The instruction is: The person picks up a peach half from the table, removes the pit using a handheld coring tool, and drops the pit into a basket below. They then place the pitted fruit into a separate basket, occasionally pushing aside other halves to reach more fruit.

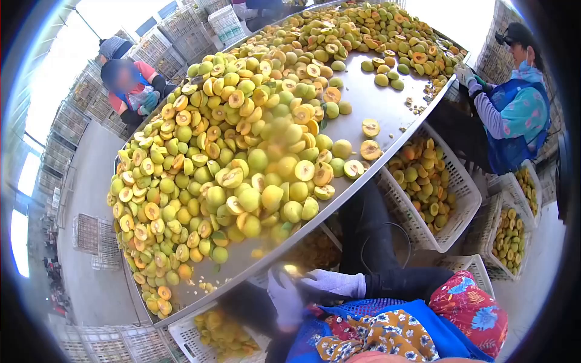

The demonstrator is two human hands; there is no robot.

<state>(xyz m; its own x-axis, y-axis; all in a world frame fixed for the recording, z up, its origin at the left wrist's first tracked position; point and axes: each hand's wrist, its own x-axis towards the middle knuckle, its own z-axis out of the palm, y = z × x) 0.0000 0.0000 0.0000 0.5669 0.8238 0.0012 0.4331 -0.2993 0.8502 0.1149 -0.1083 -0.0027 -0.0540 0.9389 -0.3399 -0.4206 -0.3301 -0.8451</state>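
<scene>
Both my hands wear pale gloves and meet low in the view, just off the near rim of a metal table (357,94). My left hand (285,299) is closed around a yellow stone fruit (292,270), blurred by motion. Beside it, my right hand (334,282) points at the fruit with curled fingers; what it grips, if anything, is hidden. On the table lies a big heap of green-yellow stone fruit (200,145), many cut in half with brown pits showing. Cut halves (370,150) lie near the rim.
Crates of fruit stand below the table: a white crate (448,239) to the right and another (187,339) under my left hand. One co-worker (514,115) sits at the right edge, another (130,85) beyond the heap. Stacked crates (97,239) stand on the left.
</scene>
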